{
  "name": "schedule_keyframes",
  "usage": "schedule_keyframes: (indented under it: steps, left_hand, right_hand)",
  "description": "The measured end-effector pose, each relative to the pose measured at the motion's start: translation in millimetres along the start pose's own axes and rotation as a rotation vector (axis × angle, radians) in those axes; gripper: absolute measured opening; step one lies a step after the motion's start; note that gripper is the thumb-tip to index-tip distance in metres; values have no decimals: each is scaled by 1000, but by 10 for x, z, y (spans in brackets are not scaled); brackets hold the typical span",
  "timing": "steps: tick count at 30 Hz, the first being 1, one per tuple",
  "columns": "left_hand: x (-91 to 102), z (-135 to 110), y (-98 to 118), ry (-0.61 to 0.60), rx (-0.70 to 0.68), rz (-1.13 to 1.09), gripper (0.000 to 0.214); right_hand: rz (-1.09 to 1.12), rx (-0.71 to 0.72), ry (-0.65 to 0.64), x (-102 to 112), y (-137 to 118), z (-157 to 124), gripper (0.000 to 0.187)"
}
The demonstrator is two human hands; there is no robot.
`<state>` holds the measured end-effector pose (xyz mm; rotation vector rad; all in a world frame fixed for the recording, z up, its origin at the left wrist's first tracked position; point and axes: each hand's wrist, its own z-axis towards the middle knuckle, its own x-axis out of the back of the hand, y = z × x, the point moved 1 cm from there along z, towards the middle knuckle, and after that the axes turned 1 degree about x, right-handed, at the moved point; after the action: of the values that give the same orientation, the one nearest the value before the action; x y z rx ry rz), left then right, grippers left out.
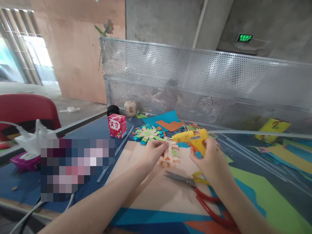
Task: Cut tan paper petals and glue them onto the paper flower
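My right hand (207,156) is wrapped round the grip of a yellow hot glue gun (190,136), its nozzle pointing left. Just left of that nozzle, my left hand (156,152) pinches a small pale paper strip (168,150); its exact shape is partly hidden by the fingers. Below the fingertips lies a paper flower piece (167,162) of cream, orange and green strips, on a cream sheet (136,182). Scissors (187,181) with red and yellow handles lie on this sheet, partly under my right forearm. Behind my left hand is a blue and green paper flower (148,134).
A red box (117,126) stands at the back left, near a jar (130,108). Glue sticks (255,157) and coloured paper (287,156) lie at the right. A perforated metal screen (195,81) borders the table's back. A white holder (36,139) with cables stands left.
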<state>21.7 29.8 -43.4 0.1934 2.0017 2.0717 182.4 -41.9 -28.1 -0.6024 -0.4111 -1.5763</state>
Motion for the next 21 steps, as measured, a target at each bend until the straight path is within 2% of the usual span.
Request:
schedule_keyframes:
  steps: [11, 21]
  left_hand:
    - [-10, -33, 48, -20, -41, 11, 25]
    - [6, -27, 41, -6, -18, 69, 21]
  right_hand:
    - [-39, 39, 2, -6, -11, -17, 20]
    - [-40, 69, 29, -3, 3, -21, 18]
